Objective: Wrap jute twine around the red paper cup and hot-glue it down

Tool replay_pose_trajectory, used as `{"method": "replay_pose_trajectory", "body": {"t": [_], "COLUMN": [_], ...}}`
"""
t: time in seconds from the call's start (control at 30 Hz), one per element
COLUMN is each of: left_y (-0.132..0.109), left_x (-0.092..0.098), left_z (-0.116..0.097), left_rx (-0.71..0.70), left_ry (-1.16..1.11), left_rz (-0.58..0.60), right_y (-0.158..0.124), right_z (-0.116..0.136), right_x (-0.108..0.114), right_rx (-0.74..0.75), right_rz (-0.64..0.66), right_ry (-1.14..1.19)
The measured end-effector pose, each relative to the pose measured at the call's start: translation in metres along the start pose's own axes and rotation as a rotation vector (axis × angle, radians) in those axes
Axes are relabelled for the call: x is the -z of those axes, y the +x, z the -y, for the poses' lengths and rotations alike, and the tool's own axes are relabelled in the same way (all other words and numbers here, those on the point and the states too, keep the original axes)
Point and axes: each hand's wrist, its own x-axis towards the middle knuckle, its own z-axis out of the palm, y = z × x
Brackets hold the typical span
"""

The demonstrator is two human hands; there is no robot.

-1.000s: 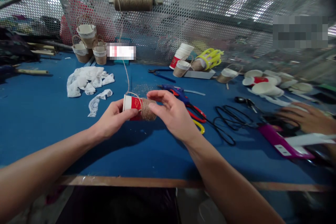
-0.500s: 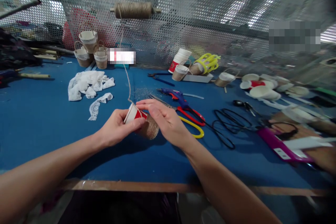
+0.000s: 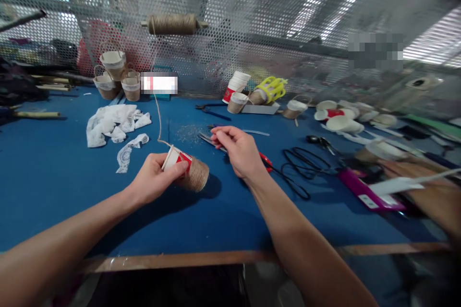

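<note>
My left hand point(image 3: 153, 177) is closed around a paper cup point(image 3: 173, 157), its thumb pressed on the red patch. The cup lies tilted, its white rim to the upper left, and jute twine point(image 3: 196, 175) is wound round the lower part. A loose strand point(image 3: 157, 115) runs from near the rim up to the twine spool point(image 3: 173, 24). My right hand point(image 3: 236, 151) hovers apart from the cup, fingers curled with thumb and fingertips together; what they hold, if anything, cannot be made out. Scissors point(image 3: 209, 142) lie below it, and the hand mostly covers the blue glue gun.
White lace point(image 3: 111, 122) and a lace strip point(image 3: 130, 151) lie left. Behind stand twine-wrapped little baskets point(image 3: 114, 64), stacked cups point(image 3: 236, 84) and pliers point(image 3: 216, 112). To the right are a black cable point(image 3: 306, 165), paper cups point(image 3: 344, 123), a purple object point(image 3: 363, 189) and another person's blurred arm point(image 3: 428, 196).
My right hand has left the wrapped cup and moved right, its fingers curling in over the scissors and glue gun. My left hand still holds the cup. The whole view has shifted slightly.
</note>
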Motion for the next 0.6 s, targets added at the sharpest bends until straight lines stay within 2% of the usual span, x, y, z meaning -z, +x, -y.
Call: {"method": "replay_pose_trajectory", "body": {"t": [0.1, 0.4, 0.5, 0.6], "left_y": [0.002, 0.004, 0.004, 0.004], "left_x": [0.002, 0.001, 0.001, 0.003], "left_z": [0.000, 0.003, 0.001, 0.000], "left_rx": [-0.018, -0.040, -0.046, -0.031], "left_ry": [0.061, 0.068, 0.072, 0.065], "left_rz": [-0.018, 0.023, 0.002, -0.005], "right_y": [0.002, -0.004, 0.005, 0.022], "right_z": [-0.008, -0.010, -0.010, -0.010], "right_x": [-0.003, -0.009, 0.001, 0.021], "right_rx": [-0.084, -0.107, -0.084, -0.054], "right_rz": [0.049, 0.128, 0.058, -0.115], "right_ry": [0.109, 0.102, -0.013, -0.208]}}
